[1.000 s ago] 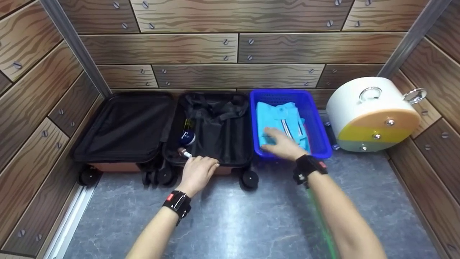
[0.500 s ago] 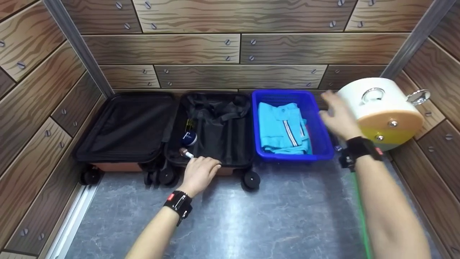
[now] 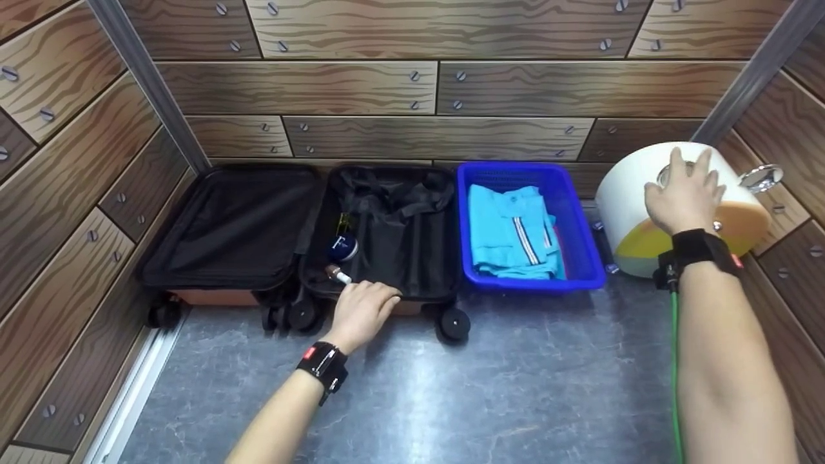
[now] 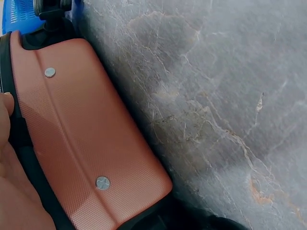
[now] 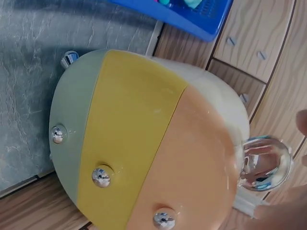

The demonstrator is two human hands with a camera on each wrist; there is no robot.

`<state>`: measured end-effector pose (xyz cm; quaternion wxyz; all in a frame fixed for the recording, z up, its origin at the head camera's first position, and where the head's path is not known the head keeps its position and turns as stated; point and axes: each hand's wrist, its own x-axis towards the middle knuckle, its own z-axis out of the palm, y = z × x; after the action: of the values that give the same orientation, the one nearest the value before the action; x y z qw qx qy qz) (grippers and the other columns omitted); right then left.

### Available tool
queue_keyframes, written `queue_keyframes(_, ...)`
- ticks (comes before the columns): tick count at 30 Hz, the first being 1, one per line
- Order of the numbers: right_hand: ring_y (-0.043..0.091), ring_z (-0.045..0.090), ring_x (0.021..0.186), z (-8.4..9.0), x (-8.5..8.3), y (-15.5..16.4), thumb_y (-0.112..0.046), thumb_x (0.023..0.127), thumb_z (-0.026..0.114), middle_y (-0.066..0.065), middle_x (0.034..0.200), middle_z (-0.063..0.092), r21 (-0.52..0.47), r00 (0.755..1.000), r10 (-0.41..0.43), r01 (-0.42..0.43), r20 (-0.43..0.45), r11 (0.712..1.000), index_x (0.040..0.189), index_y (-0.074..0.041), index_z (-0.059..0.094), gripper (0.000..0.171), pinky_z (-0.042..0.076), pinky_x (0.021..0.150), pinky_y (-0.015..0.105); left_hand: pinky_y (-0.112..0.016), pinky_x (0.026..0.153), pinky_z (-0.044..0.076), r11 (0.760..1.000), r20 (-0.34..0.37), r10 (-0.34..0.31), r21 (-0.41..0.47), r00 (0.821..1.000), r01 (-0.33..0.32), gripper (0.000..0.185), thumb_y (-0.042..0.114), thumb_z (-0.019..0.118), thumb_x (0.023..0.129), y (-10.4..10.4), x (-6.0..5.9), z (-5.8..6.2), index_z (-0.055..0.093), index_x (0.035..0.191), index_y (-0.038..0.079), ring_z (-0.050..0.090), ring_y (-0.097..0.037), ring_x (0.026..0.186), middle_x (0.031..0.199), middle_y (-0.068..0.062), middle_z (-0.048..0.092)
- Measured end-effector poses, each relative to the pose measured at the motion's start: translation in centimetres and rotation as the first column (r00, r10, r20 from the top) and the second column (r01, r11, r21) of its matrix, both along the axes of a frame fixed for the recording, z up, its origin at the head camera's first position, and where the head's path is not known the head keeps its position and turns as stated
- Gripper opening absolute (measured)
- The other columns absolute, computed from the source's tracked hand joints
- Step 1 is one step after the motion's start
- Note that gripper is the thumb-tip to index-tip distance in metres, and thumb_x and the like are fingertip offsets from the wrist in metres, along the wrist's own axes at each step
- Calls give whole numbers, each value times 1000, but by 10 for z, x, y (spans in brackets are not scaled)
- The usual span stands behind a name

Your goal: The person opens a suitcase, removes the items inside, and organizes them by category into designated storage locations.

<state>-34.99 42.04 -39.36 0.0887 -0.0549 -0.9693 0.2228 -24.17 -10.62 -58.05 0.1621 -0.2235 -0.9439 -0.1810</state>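
Note:
My left hand [image 3: 362, 312] grips the front rim of an open black-lined suitcase [image 3: 387, 258]; its fingers bend over the edge. The left wrist view shows the suitcase's copper-coloured shell [image 4: 91, 129] beside that hand. Inside lie a dark blue round container [image 3: 343, 247], a small tube with a white end [image 3: 338, 274] and a yellowish item [image 3: 343, 224]. At the right, my right hand [image 3: 686, 196] reaches with spread fingers over the top of a rounded white drawer box [image 3: 625, 183]. Its front has orange, yellow and green drawers, and a chrome ring [image 5: 266, 163] shows near the fingers.
A blue basket [image 3: 580, 258] holding folded light-blue clothing [image 3: 509, 225] stands between suitcase and drawer box. The suitcase's other half [image 3: 238, 225] lies against the left wall. Wood-patterned walls [image 3: 361, 90] surround the grey floor [image 3: 503, 380]. A green cable [image 3: 675, 374] runs from the right wrist.
My right hand has moved from over the clothing in the basket rightward to the top of the drawer box. The left hand has stayed on the suitcase rim.

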Motion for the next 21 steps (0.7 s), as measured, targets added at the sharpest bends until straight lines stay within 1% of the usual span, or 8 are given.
queue_keyframes(2,71,-3,139,0,-1,1,-35,104,43,32,160,-27,-45,999,-12,13,30,999,164,-7,2,78,-2,113,76,-40,86,45,1000,3,-1,2,1000,1,23,34,58,105,0,0,0,76,113,22,65,-21,101,110,8,74)
queue_keyframes(4,72,7,138,-1,-2,1,-33,104,44,32,161,-23,-75,999,-23,26,38,997,164,-7,6,76,9,112,77,-40,86,45,1000,12,-2,2,1000,2,24,34,57,105,-1,0,0,76,113,22,65,-21,102,110,8,74)
queue_keyframes(6,73,15,136,-2,-2,0,-29,104,43,31,163,-19,-97,999,-31,35,36,995,164,-6,11,71,19,110,77,-40,87,45,1000,16,-2,0,1000,2,24,35,56,106,-1,0,0,76,114,23,65,-21,103,110,8,74)
queue_keyframes(8,70,24,135,-3,-1,0,-23,104,41,31,164,-14,-105,999,-35,37,20,994,163,-5,16,66,24,108,75,-40,87,45,1000,16,-3,-2,1000,3,25,35,56,106,-1,0,-1,76,114,23,64,-20,103,111,8,74)
queue_keyframes(10,68,31,131,-2,0,0,-18,104,39,30,164,-11,-107,999,-33,34,14,994,162,-4,19,63,27,107,74,-39,87,44,1000,13,-4,-1,1000,4,24,35,56,106,-1,0,-1,76,114,23,64,-20,102,111,9,74)
queue_keyframes(14,68,37,125,-1,1,-2,-12,103,33,29,165,-9,-114,1000,-29,30,8,993,161,-5,23,60,30,105,73,-39,86,44,1000,4,-8,6,1000,8,24,33,57,105,-1,0,-1,76,114,22,64,-20,101,110,8,74)
queue_keyframes(17,68,38,125,0,1,-4,-9,102,31,27,166,-7,-116,1000,-28,28,-3,993,160,-5,26,59,31,104,73,-39,86,44,1000,2,-7,4,1000,7,23,32,57,105,-1,1,0,76,114,22,64,-20,101,110,8,74)
queue_keyframes(21,67,36,128,-1,0,-9,-6,101,31,26,167,-3,-114,1000,-13,11,-17,993,160,-5,29,59,31,104,72,-39,86,45,1000,-2,-8,1,1000,8,23,32,57,105,0,1,0,76,114,22,65,-20,101,110,8,74)
